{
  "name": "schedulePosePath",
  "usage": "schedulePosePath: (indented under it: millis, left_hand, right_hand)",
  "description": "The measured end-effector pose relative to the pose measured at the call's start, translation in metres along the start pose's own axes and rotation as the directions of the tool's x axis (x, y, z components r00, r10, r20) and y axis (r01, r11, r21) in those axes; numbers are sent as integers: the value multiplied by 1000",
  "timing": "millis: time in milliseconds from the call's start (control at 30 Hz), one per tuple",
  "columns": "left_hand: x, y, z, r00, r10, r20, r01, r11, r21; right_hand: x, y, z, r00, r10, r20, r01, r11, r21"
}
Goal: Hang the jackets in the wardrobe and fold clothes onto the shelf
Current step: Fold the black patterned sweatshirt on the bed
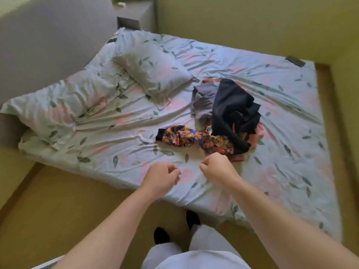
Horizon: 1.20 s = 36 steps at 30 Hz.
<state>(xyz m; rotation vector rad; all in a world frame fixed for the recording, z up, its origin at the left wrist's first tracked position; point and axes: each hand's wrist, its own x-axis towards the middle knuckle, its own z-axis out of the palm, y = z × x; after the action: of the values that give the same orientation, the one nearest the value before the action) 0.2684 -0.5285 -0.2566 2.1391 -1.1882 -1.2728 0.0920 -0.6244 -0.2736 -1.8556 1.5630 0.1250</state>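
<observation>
Head view, looking down, bed [252,171] near

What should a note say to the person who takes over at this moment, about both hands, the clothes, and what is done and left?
Hands: left grip and right grip are both curled and empty, above the near edge of the bed.
Clothes: dark garment, grey garment and patterned garment lie unfolded in a pile on it.
Done: nothing visible.
Left: hang jackets, fold the rest; wardrobe and shelf are not in view.
</observation>
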Motion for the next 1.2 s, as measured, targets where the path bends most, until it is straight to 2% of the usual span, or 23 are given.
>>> schedulePosePath:
  millis: [167, 267, 367, 467, 500, 567, 633, 700, 833, 967, 1100, 1167, 1200]
  left_hand:
    - [54, 15, 51, 990, -60, 124, 60, 998, 6]
    - [86, 21, 76, 984, -111, 142, 110, 994, 15]
    - [109, 28, 98, 979, -139, 147, 140, 990, 5]
    - [123, 33, 115, 979, -149, 143, 148, 989, 15]
    - [126, 34, 120, 977, -160, 144, 160, 987, 14]
    - [130, 35, 127, 971, -189, 144, 190, 982, 6]
    - [132, 35, 131, 970, -201, 134, 201, 979, 12]
    - [133, 34, 132, 971, -201, 131, 201, 980, 12]
    - [134, 32, 124, 966, -225, 128, 224, 974, 18]
    - [139, 49, 105, 974, -214, 73, 214, 977, 5]
    - [152, 76, 74, 995, -81, -54, 81, 997, -17]
    - [157, 91, 55, 983, 35, -179, -29, 999, 41]
    - [157, 99, 44, 968, 99, -232, -79, 992, 94]
  right_hand:
    - [56, 94, 16, 972, 225, 70, -232, 963, 135]
    - [100, 145, 19, 926, 368, 88, -375, 865, 333]
    - [145, 187, 18, 843, 527, 109, -477, 638, 605]
    - [185, 211, 13, 744, 614, 264, -514, 274, 813]
    - [198, 218, 12, 722, 618, 311, -506, 165, 846]
    - [221, 229, 12, 710, 570, 413, -510, 12, 860]
    - [239, 235, 11, 709, 514, 482, -503, -110, 857]
    - [248, 233, 8, 708, 502, 496, -470, -189, 862]
    - [247, 208, 4, 730, 543, 414, -382, -178, 907]
    - [232, 155, -2, 823, 512, 245, -256, -51, 965]
    - [191, 81, -18, 932, 350, 96, -128, 72, 989]
    - [162, 52, -36, 959, 283, 30, -76, 152, 985]
    - [147, 42, -45, 970, 241, 18, -55, 147, 988]
